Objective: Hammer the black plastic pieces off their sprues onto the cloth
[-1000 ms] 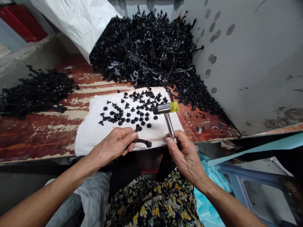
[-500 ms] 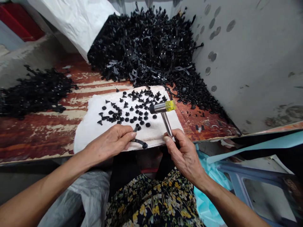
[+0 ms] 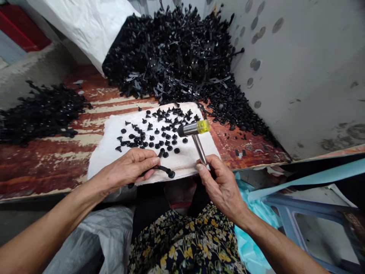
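My left hand (image 3: pixel 139 167) is closed on black plastic strips (image 3: pixel 162 168) with round ends, over the front edge of a white cloth (image 3: pixel 98 156). One strip points right, another sticks up past the thumb, and a round end shows below the fingers. In my right hand (image 3: pixel 218 182) is a small mallet (image 3: pixel 196 129) with a metal handle, one black face and one clear yellow face. Its head hangs above the right part of the cloth. Many small black studs (image 3: pixel 158 132) with flat round heads lie scattered across the cloth, several just beyond my left fingertips.
A large heap of black strips (image 3: pixel 171 57) rises behind the cloth, beside a white sack (image 3: pixel 85 26). Another pile of black parts (image 3: pixel 42 110) lies at left on the worn red tabletop (image 3: pixel 57 163). A grey wall (image 3: pixel 308 76) bounds the right; a blue stool (image 3: pixel 308 220) stands below.
My left hand has shifted slightly left and toward me with the strips, which have turned a little in the fingers. My right hand still holds the mallet in nearly the same place.
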`<state>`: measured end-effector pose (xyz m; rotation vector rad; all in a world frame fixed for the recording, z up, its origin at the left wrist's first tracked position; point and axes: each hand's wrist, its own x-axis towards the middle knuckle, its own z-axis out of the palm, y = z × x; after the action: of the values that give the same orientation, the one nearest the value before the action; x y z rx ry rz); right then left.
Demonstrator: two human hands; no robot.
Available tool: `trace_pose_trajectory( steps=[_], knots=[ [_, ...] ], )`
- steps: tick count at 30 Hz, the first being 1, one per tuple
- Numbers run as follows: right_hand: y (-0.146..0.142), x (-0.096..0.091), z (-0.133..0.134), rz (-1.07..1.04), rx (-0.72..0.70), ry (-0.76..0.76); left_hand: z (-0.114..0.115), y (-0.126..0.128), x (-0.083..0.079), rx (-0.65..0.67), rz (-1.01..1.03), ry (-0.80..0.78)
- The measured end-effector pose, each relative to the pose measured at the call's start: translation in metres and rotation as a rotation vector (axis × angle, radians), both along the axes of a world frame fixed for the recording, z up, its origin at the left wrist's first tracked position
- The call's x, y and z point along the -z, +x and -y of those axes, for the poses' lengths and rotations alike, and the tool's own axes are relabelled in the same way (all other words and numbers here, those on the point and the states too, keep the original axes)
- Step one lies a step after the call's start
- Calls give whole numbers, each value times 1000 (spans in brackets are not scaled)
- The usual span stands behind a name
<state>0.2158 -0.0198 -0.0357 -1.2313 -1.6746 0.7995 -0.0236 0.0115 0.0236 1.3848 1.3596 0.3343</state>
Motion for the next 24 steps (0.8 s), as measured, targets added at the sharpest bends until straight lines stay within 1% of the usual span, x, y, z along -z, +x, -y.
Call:
trace_pose_trajectory(
  steps=[8,18,24],
  knots=[
    [-1,3,0,-8,0,-9,1,-2,4,29,-5,34],
    [-1,1,0,7,5,1,2,3,-1,33,-54,52],
    [-1,2,0,-1,8,8,2,3,1,36,-56,51]
  ],
)
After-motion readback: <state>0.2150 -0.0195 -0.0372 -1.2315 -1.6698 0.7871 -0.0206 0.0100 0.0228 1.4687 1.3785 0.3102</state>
